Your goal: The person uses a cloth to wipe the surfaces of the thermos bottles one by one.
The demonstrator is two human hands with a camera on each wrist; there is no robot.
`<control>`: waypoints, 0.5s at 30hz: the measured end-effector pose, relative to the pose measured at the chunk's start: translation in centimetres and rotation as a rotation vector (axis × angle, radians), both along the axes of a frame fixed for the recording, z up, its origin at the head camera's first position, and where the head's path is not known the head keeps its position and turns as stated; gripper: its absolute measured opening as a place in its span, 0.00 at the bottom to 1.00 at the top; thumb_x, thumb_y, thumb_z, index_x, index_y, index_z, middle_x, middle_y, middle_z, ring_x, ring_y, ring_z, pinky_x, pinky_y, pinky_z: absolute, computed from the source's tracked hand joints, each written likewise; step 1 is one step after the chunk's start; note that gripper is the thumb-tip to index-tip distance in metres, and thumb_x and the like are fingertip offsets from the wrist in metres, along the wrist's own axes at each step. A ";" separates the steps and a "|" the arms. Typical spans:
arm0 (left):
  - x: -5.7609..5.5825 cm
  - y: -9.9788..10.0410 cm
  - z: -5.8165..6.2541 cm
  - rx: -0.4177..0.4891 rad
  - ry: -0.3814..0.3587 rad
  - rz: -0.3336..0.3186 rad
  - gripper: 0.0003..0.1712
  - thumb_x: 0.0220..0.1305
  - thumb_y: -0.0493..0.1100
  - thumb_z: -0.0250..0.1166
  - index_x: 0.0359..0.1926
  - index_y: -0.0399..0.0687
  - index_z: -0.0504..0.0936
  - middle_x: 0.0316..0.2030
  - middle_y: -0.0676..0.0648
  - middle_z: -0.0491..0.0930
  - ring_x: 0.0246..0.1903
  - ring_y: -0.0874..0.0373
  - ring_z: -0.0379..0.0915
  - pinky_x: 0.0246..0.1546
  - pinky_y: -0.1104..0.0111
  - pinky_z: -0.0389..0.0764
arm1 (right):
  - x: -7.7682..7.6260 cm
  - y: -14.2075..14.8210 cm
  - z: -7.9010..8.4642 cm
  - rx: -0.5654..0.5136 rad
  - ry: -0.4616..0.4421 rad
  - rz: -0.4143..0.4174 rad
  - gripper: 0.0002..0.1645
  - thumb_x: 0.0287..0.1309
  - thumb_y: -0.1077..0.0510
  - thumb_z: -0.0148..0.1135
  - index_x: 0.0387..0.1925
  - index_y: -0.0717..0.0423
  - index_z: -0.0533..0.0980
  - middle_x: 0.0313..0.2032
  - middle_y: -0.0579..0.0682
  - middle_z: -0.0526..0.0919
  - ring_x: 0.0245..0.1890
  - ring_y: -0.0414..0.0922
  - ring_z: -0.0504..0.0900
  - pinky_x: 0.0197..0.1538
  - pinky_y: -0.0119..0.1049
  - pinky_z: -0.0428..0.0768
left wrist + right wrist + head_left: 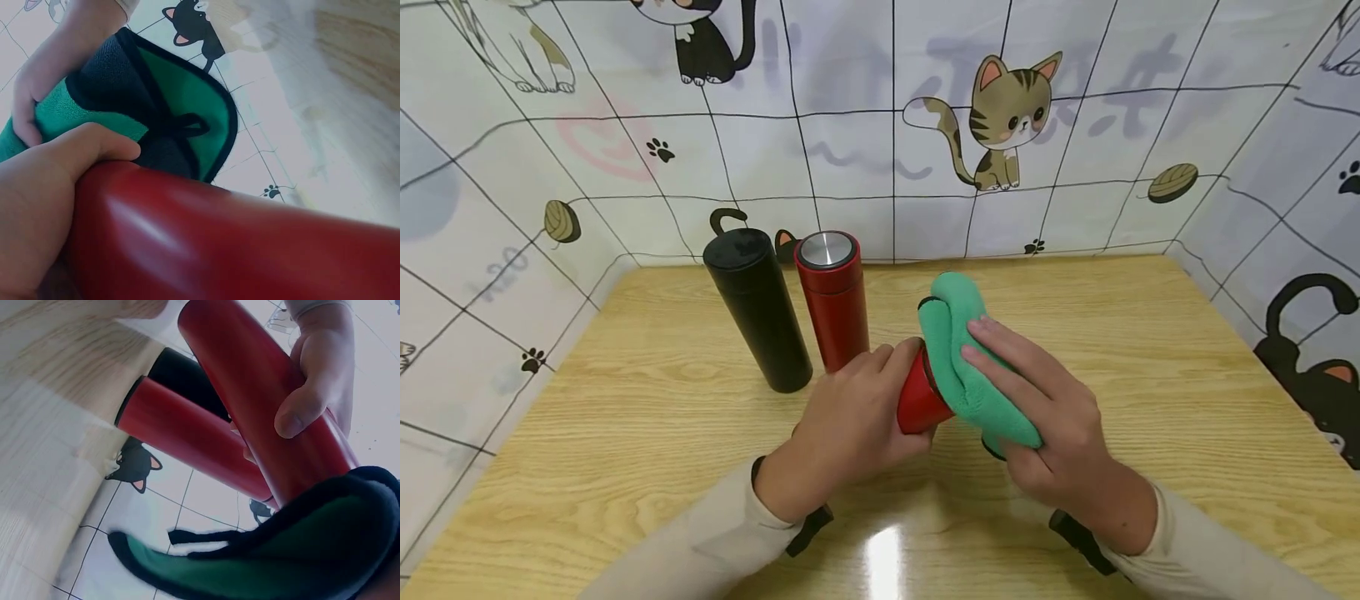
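My left hand point(857, 417) grips a red thermos bottle point(919, 398) round its body and holds it tilted above the table. A green cloth point(973, 367) with dark edging covers the bottle's far end, hiding it. Pressed over the cloth, my right hand point(1060, 417) holds it against the bottle, its thumb below and fingers on top. In the left wrist view the cloth's grey underside point(112, 78) and a small dark loop point(187, 125) show. The right wrist view has the left thumb point(303, 412) lying along the red bottle point(269, 394).
Behind my left hand stand a black bottle point(760, 317) and a second red thermos bottle point(833, 300) with a silver-topped lid. They stand on a wood-grain table point(647, 400). A white sheet point(850, 150) with cat drawings and grid lines walls in the back and sides.
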State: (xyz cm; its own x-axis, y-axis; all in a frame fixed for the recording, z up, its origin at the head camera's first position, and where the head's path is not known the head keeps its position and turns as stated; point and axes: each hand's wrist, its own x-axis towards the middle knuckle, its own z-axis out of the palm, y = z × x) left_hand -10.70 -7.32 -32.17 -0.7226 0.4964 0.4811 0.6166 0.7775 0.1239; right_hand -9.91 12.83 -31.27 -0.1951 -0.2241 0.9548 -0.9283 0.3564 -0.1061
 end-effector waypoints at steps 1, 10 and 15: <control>0.0 0.0 0.1 0.007 0.001 0.003 0.41 0.44 0.56 0.74 0.59 0.51 0.71 0.36 0.54 0.81 0.32 0.61 0.78 0.35 0.67 0.85 | 0.0 0.1 0.0 -0.008 -0.033 -0.005 0.23 0.59 0.67 0.42 0.46 0.74 0.81 0.49 0.70 0.83 0.62 0.49 0.80 0.66 0.37 0.75; -0.1 -0.3 0.6 0.076 0.010 0.010 0.40 0.44 0.54 0.75 0.58 0.51 0.71 0.38 0.53 0.82 0.33 0.60 0.79 0.34 0.65 0.86 | 0.1 -0.2 0.1 -0.091 -0.048 0.053 0.20 0.67 0.64 0.47 0.44 0.76 0.80 0.50 0.67 0.84 0.60 0.49 0.81 0.64 0.37 0.77; 0.0 -0.1 0.2 0.050 0.011 -0.023 0.41 0.44 0.55 0.75 0.59 0.48 0.70 0.38 0.52 0.83 0.33 0.60 0.80 0.36 0.65 0.86 | 0.1 -0.2 0.0 -0.092 -0.074 0.144 0.19 0.64 0.68 0.46 0.46 0.79 0.78 0.55 0.65 0.82 0.64 0.52 0.78 0.67 0.40 0.74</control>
